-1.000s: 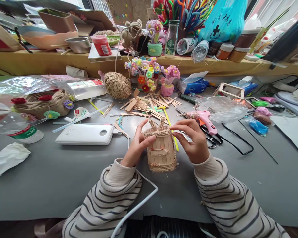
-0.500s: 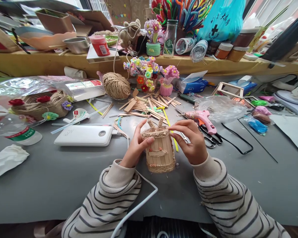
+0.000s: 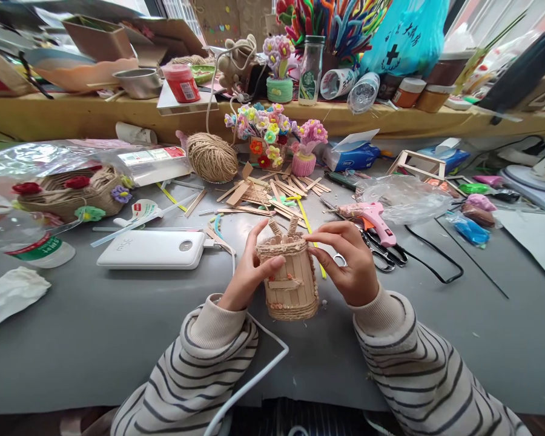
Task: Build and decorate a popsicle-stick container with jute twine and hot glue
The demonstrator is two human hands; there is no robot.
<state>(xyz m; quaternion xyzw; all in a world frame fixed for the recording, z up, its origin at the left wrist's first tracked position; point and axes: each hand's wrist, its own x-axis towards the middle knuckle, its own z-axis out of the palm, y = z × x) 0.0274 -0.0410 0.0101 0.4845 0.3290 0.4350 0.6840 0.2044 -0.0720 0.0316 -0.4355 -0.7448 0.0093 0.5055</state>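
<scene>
A small craft-stick basket (image 3: 289, 290), bound with twine round its rim and base, stands between my hands above the grey table. Two twine-wrapped sticks poke up from its top, and a short stick is fixed across its front. My left hand (image 3: 254, 269) grips its left side, thumb across the front and fingers mostly hidden behind. At the upper right corner of the rim, my right hand (image 3: 345, 260) pinches the twine between thumb and forefinger. Behind the basket lies a heap of loose craft sticks (image 3: 272, 191), with a ball of twine (image 3: 212, 157) farther back.
A white power bank (image 3: 149, 249) with a cable lies left. A pink glue gun (image 3: 375, 221) and scissors (image 3: 381, 257) lie right. Flower crafts (image 3: 267, 136) stand at the back below a crowded shelf (image 3: 367, 124). A twine basket (image 3: 72, 194) sits far left.
The basket has shifted slightly left and turned a little in my hands. My right fingertips stay at its rim corner, moving along with it.
</scene>
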